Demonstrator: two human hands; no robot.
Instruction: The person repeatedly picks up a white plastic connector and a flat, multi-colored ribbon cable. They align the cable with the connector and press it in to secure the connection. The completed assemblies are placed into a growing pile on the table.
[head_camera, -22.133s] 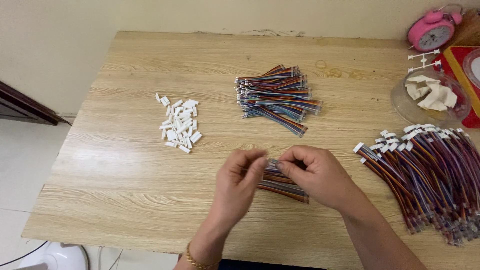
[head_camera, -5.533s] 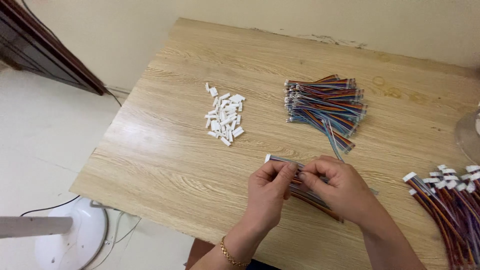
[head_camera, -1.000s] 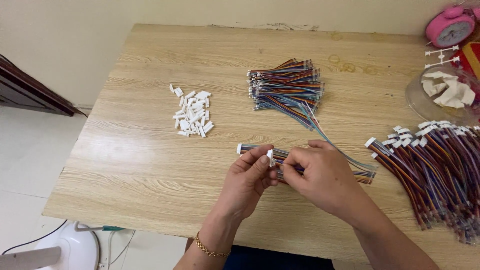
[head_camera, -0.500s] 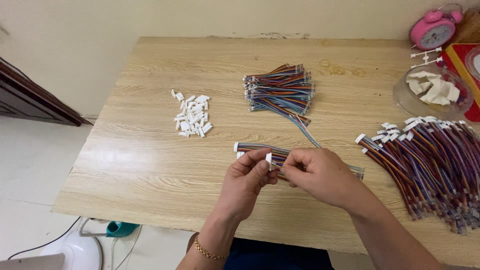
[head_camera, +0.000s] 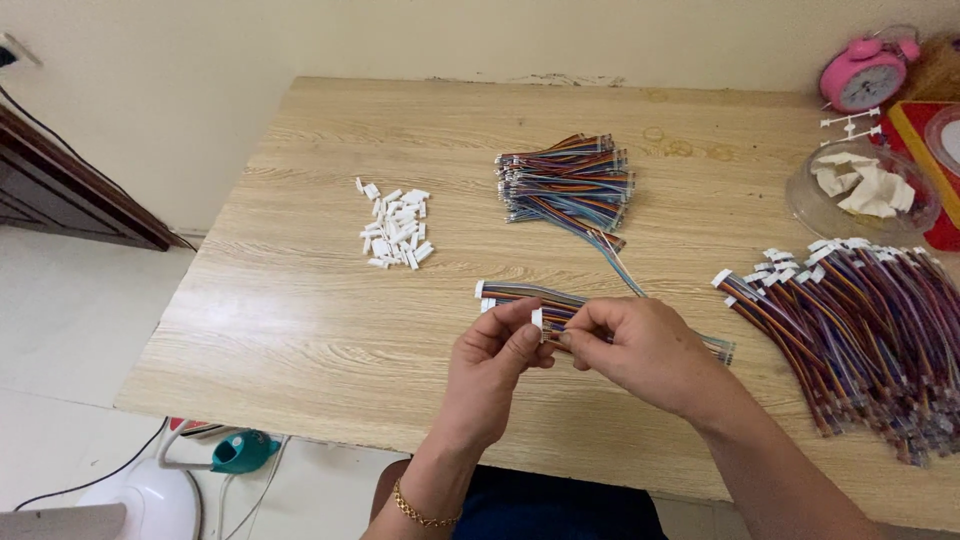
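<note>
Pinching a small white connector (head_camera: 537, 318), the left hand (head_camera: 490, 365) should stay steady while the right hand (head_camera: 640, 350), at three o'clock, grips the ribbon cable (head_camera: 560, 312) square.

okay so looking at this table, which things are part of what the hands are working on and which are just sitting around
In use:
left hand pinching a white connector
right hand holding a coloured wire strip
connector pile
bare wire bundle
finished wire heap
two capped strips on the table

Lying about:
pink alarm clock
clear dish of white scraps
red tray
</note>
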